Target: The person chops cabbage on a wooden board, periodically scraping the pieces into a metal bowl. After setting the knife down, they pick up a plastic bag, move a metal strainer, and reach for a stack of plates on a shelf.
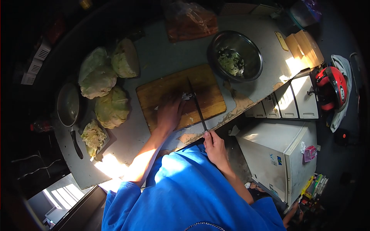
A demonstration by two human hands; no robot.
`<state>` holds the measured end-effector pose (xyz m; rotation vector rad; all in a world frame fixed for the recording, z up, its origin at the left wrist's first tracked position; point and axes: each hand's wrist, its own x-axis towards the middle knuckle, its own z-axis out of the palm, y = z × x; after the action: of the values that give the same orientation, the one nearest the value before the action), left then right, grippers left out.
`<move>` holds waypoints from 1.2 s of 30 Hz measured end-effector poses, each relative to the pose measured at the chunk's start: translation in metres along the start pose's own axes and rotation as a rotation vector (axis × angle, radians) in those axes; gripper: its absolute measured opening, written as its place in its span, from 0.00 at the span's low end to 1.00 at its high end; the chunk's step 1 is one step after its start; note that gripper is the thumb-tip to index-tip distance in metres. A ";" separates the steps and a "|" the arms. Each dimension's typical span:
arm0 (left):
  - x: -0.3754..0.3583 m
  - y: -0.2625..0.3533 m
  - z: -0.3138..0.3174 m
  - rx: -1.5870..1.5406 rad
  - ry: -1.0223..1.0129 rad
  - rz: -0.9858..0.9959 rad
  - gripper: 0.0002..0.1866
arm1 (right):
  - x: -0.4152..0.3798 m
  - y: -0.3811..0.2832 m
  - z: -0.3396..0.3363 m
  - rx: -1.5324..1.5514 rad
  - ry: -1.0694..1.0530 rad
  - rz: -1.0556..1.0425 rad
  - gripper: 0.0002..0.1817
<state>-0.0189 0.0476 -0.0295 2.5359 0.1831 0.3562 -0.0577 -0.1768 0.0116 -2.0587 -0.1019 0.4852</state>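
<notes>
My left hand (169, 114) lies on the wooden cutting board (158, 90), its fingers closed on a small pale piece of cabbage (186, 96) at the fingertips. Part of that piece is hidden by the fingers. My right hand (215, 147) grips the handle of a long knife (198, 104) at the table's near edge. The blade points away from me across the board, just right of the cabbage piece. Small pale scraps lie scattered on the board. Beyond it to the right, a metal bowl (256, 63) holds chopped cabbage (231, 63).
Several cabbage heads (111, 107) and loose leaves (93, 138) are at left, beside a frying pan (68, 104). A plastic bag (190, 23) lies at the back. Right are a cardboard box (304, 48), drawers (285, 100), a white fridge (266, 154) and a red helmet (334, 88).
</notes>
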 end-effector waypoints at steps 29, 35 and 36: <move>-0.050 -0.013 -0.029 0.026 0.212 -0.171 0.21 | 0.111 -0.027 0.002 -0.101 -0.259 -0.165 0.19; -0.032 -0.013 -0.031 0.025 0.177 -0.107 0.20 | 0.066 -0.030 0.016 -0.038 -0.316 -0.132 0.20; -0.031 -0.011 -0.031 0.015 0.182 -0.138 0.20 | 0.059 -0.032 0.016 -0.090 -0.302 -0.140 0.20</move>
<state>-0.0579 0.0667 -0.0178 2.4880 0.4299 0.5315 -0.0052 -0.1319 0.0140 -2.0355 -0.4514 0.7120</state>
